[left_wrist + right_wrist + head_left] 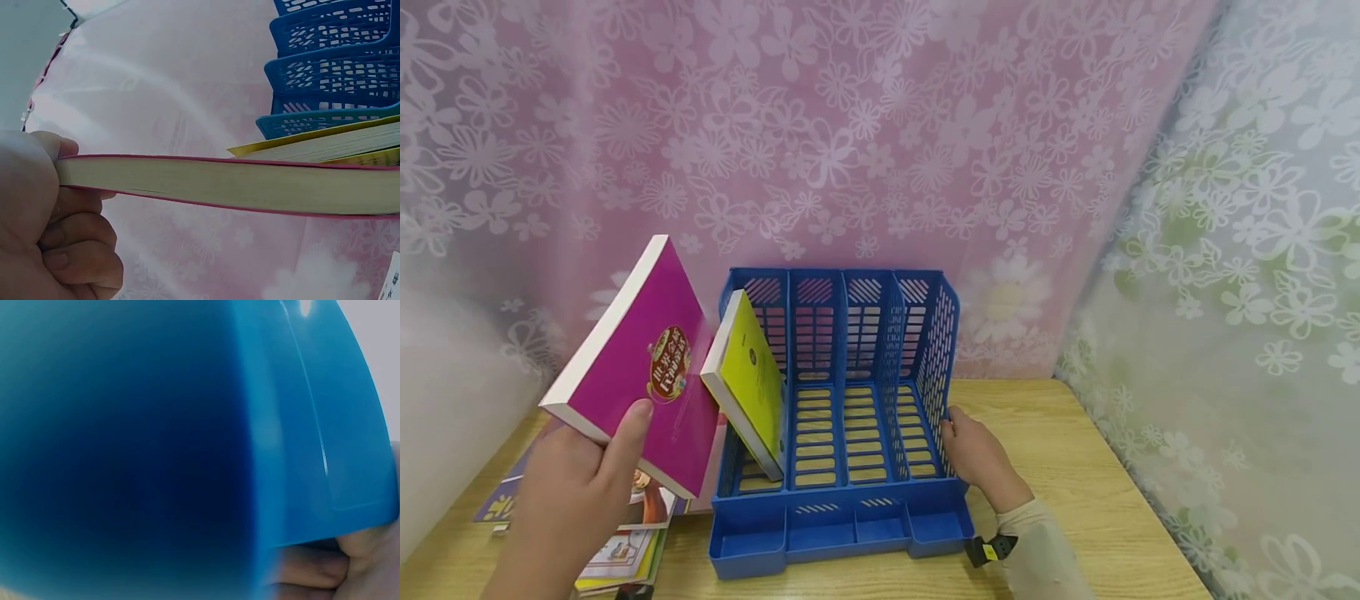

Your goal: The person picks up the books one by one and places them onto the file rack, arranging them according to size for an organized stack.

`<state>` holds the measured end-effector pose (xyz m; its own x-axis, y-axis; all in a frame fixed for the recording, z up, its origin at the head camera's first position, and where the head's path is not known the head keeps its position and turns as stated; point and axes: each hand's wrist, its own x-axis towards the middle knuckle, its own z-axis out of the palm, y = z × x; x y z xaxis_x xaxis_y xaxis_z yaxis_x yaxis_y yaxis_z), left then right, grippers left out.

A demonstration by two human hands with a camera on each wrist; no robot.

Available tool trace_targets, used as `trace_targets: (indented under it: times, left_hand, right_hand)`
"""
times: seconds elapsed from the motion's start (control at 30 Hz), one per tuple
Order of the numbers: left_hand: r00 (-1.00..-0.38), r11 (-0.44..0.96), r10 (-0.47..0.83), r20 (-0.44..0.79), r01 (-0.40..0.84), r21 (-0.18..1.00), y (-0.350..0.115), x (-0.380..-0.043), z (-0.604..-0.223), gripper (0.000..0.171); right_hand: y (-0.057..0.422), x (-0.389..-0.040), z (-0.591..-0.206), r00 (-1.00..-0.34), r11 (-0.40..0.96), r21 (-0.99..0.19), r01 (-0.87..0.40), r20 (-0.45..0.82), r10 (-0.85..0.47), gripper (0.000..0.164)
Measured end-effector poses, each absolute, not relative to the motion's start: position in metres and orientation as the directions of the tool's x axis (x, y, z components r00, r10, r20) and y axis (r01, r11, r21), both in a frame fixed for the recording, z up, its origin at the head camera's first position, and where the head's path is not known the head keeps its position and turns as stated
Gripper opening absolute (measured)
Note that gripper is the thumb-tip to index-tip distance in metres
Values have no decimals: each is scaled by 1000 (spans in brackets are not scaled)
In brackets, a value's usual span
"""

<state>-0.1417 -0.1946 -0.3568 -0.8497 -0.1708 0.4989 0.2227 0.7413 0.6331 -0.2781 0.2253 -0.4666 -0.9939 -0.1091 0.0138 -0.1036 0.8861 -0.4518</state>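
Observation:
My left hand (576, 479) grips a thick magenta book (625, 358) by its lower corner, thumb on the cover, and holds it tilted up left of the blue desk file rack (820, 497). In the left wrist view the magenta book (237, 185) lies between thumb and curled fingers. A yellow book (752, 367) leans in the rack's leftmost slot, close to the magenta one. At the rack's right side, my right hand (981, 454) grips the lower side wall. The right wrist view shows fingers (312, 565) curled at the edge of the blue plastic (337, 425).
Several books and booklets (617, 557) lie stacked on the wooden table (1022, 408) at the left, partly behind my left hand. Small trays (748, 542) run along the rack's front. A pink flowered curtain (865, 125) hangs behind, and a pale one (1262, 333) at the right.

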Motion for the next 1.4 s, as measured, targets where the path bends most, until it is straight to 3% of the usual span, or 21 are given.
trace_targets:
  times: [0.17,0.47,0.67,0.97,1.4]
  left_hand:
    - [-852,702,-180,492,240,671,-186,-145,-358,44]
    - [-804,551,-204,559,377,744,-167,-147,-363,25]
    - [-767,478,-175,618,482,734,-159,-152,-362,42]
    - [-710,395,-146,689,597,698,-153,-158,-363,46]
    - [-754,494,-200,626,474,729,-144,-164,-382,36]
  right_hand:
    - [227,-278,-467,-994,880,-465,-95,4,-106,30]
    - [229,-275,-465,-994,895,-433,-106,26,-105,40]
    - [229,-273,-461,-994,896,-430,-111,27,-110,41]
    - [230,-275,-461,-995,892,-441,-97,31,-93,41]
    - [228,-275,-468,-992,885,-448,-126,31,-125,46]
